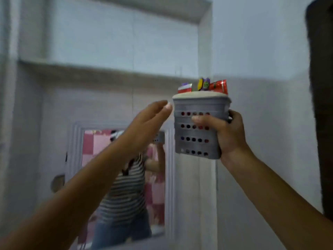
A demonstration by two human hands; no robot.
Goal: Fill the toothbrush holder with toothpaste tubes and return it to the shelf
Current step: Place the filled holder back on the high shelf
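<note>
A grey toothbrush holder [196, 107] with rows of round holes is raised in front of the wall, upright, a little below the level of the shelf [100, 68]. My right hand [225, 132] grips it from the right side and bottom. The ends of toothpaste tubes [218, 86] stick out of its top: a red one, a purple and yellow one, a red and white one. My left hand [149, 118] is raised just left of the holder, fingers stretched toward its rim, holding nothing.
A recessed wall niche sits above the shelf ledge. A framed mirror [169, 159] hangs below, showing a person in a striped shirt. A dark edge [322, 105] runs down the far right. The whole view is motion-blurred.
</note>
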